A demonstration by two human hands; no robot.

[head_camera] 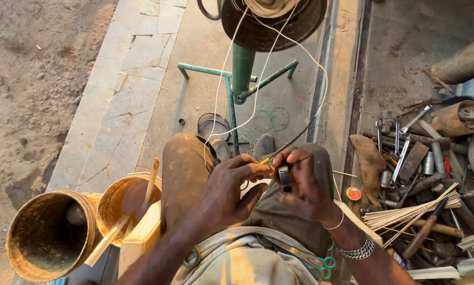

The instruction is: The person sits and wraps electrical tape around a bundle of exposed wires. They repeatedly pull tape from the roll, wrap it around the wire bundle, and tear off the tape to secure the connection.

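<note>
My left hand (229,187) pinches a short yellow-tipped piece (263,161) between thumb and fingers, just above my lap. My right hand (305,182) grips a small dark ring-shaped part (284,177), close against the left fingertips. A dark cable (300,138) runs from my hands up to the right. Thin white wires (221,84) hang down from a spool (271,18) on a green metal stand (242,68) in front of my knees.
Two rusty tins (47,232) with wooden sticks stand at my left. A heap of wrenches and metal tools (411,158), thin sticks (406,214) and a red-yellow tape roll (353,193) lie at my right. Green-handled scissors (321,263) rest on my lap. Wire loops (271,119) lie on the concrete.
</note>
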